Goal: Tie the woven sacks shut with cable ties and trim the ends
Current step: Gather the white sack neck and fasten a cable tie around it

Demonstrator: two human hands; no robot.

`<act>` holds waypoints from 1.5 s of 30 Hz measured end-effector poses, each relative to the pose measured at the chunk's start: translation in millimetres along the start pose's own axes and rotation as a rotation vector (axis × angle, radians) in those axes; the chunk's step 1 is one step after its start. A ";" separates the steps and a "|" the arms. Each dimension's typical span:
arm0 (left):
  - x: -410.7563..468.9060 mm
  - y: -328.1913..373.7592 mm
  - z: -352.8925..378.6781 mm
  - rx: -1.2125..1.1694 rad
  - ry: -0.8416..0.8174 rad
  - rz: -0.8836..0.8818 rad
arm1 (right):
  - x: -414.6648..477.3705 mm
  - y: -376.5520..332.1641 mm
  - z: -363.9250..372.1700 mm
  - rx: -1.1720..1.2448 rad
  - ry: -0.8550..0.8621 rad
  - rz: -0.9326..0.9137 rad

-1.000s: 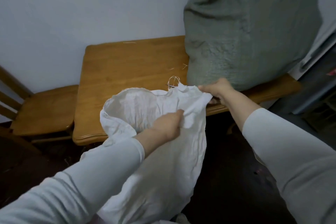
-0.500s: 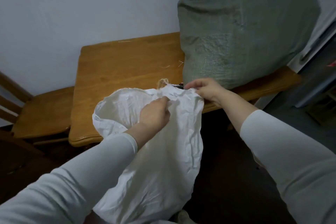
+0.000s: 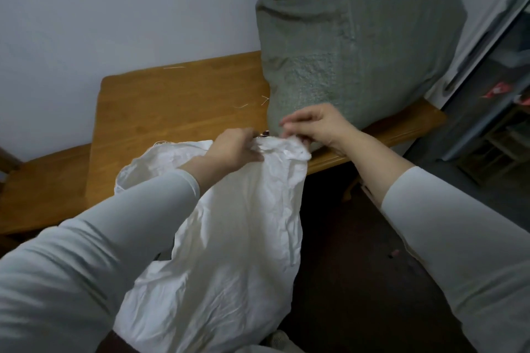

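- So, where is the white sack [image 3: 238, 238] now?
- I see it hanging in front of the near edge of the wooden table [image 3: 172, 112]. It is held up by its mouth and the body droops down. It looks limp, so I judge it lightly filled at most.
- And the hands?
- The left hand [image 3: 235, 149] has its fingers curled into a bunch of the mouth fabric. The right hand [image 3: 318, 126] pinches the right corner of the mouth between thumb and fingertips. A second ago they were well apart with the edge stretched between them. Now the left has travelled across and the two are just beside each other.
- Meaning what?
- I read it as gathering the neck. The right part is bunched, but the open rim [image 3: 160, 157] still gapes behind the left wrist. The mouth isn't closed yet, so nothing can be cinched.
- Any cable tie in view?
- I can't tell. A small dark object [image 3: 265, 132] shows between the hands, but too little of it is visible to name.
- And around that?
- A full grey-green sack [image 3: 358, 51] stands on the table just behind the right hand. A few loose threads [image 3: 242, 106] lie on the tabletop, and a wooden chair seat [image 3: 43, 189] sits to the left.
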State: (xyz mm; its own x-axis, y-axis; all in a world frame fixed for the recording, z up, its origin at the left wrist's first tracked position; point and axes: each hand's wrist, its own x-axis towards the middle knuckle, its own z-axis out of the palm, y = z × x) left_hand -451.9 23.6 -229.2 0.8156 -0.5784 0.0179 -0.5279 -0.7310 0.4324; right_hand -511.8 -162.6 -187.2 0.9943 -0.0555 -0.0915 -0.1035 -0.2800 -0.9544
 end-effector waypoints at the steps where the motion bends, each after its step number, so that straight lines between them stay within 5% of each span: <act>1: -0.1 -3.0 -1.2 -0.039 0.018 -0.034 | 0.6 5.5 -5.9 0.152 0.092 0.015; 4: -1.1 -11.1 -0.9 -0.119 0.029 -0.054 | -5.8 29.7 -14.4 0.320 0.049 0.078; 8: -1.5 -8.6 1.3 -0.205 0.005 -0.040 | -20.3 64.0 23.6 -0.018 -0.168 0.082; 13: -5.4 1.9 5.3 -0.403 -0.050 -0.008 | -11.0 66.7 66.8 0.196 0.162 0.045; 18: -16.9 -17.8 -0.9 -0.193 -0.166 -0.127 | -9.9 65.0 61.7 0.346 0.241 0.140; 20: -26.3 -31.0 -3.4 -0.085 -0.069 -0.101 | -12.3 69.2 53.3 0.443 0.270 0.199; 22: -35.8 -41.0 -4.4 -0.150 0.075 -0.091 | -15.4 71.9 45.6 0.505 0.274 0.231; 25: -47.6 -45.5 -5.8 -0.416 -0.122 -0.176 | -19.3 72.7 39.4 0.584 0.245 0.252; 27: -49.3 -45.1 -1.1 -0.301 -0.235 -0.192 | -21.5 72.2 39.0 0.629 0.237 0.272; 32: -41.6 -51.3 2.3 -0.010 0.114 0.048 | -26.9 68.7 38.2 0.642 0.178 0.280; 36: -26.0 -43.7 -3.7 0.128 -0.053 0.167 | -34.7 64.3 34.7 0.576 0.087 0.315; 39: -17.7 -27.3 -6.2 0.043 -0.229 0.046 | -38.0 62.3 32.6 0.588 0.076 0.344; 45: -25.5 -33.4 0.0 -0.413 -0.149 -0.157 | -29.5 73.7 28.7 0.419 0.380 0.318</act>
State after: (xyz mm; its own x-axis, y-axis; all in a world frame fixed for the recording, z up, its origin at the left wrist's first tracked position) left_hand -455.1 62.8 -244.0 0.8192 -0.5401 -0.1929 -0.2378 -0.6259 0.7427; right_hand -548.0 -154.1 -263.0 0.8297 -0.4309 -0.3548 -0.2958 0.1997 -0.9342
